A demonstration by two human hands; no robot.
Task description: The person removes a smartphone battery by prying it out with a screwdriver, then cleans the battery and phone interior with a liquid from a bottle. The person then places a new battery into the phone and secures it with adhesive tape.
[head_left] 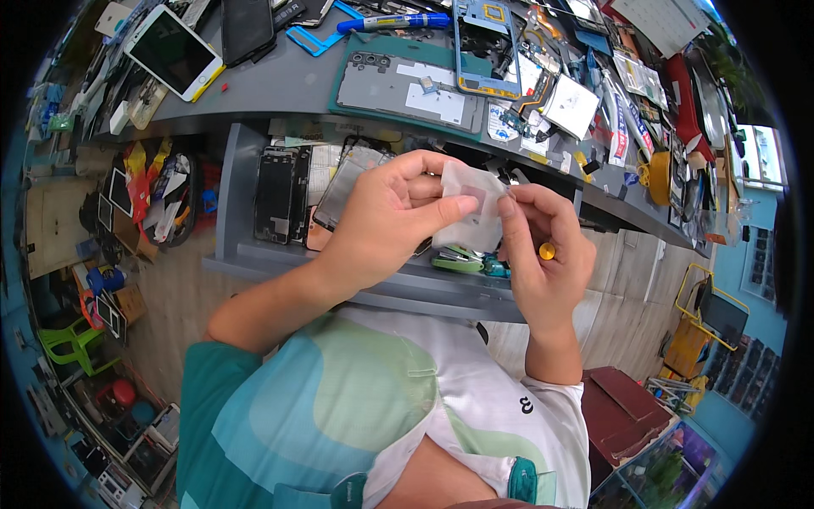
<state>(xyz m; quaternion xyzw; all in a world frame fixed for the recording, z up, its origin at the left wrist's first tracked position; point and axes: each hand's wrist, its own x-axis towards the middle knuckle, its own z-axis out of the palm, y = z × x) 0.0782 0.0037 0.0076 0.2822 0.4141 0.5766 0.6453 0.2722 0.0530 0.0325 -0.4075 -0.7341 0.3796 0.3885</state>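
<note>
At the far left a green plastic chair (76, 346) stands on the floor, its outline bent by the lens. On the grey worktop (292, 93) lies a white-framed phone (174, 55) with a dark screen; to its right a black phone (248, 30) is cut off by the top edge. Below, an open drawer (227, 204) holds dark phone screens (275, 195), partly covered by the left hand (390, 212), whose thumb and fingers are clamped on a small whitish pouch (462, 231). The pouch is held over the drawer, between both hands; a darker square shows on it, too hazy to identify. Beyond it, a blue marker (394, 22) carries print too small to read, and a phone back panel (381, 92) bears pale blank-looking patches. A green-handled tool (458, 260) sits half hidden behind the pouch. The right hand (549, 246) has thumb and forefinger together at the pouch's right edge; a round yellow end (547, 251) shows among its curled fingers, the rest concealed. Farther right, white tubes (617, 127) carry coloured lettering, and a printed sheet (661, 25) is cut off above, its rows illegible.
</note>
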